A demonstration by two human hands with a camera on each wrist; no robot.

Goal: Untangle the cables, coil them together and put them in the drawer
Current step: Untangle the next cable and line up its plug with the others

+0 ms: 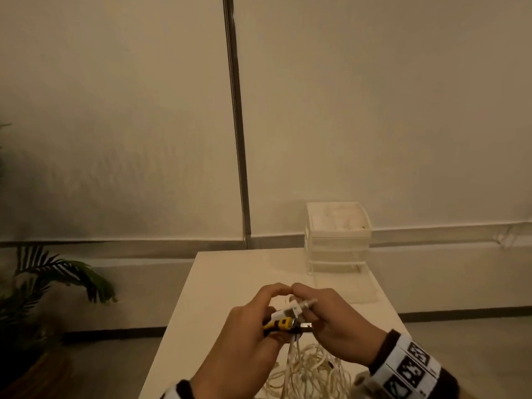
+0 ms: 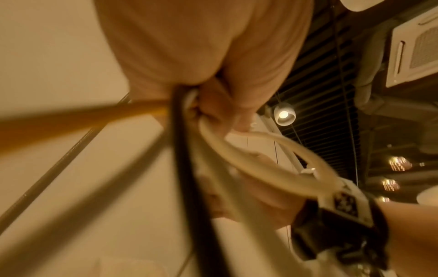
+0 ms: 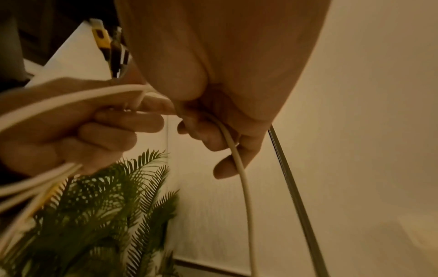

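Note:
Both hands meet above the near part of the white table (image 1: 224,280). My left hand (image 1: 253,321) grips a bunch of cable plugs: a yellow plug (image 1: 280,323) and a white plug (image 1: 283,312) stick out of its fist. My right hand (image 1: 331,315) pinches another white plug (image 1: 305,304) with its fingers curled round the cable. White cables (image 1: 305,370) hang down from the hands to a loose tangle on the table. In the left wrist view yellow, black and white cables (image 2: 187,150) run out of the fist. In the right wrist view one white cable (image 3: 244,178) hangs from my right fingers (image 3: 227,166).
A white drawer unit (image 1: 336,237) stands at the table's far right edge, by the wall. A green potted plant (image 1: 43,289) stands on the floor to the left of the table. A metal strip (image 1: 237,119) runs down the wall behind.

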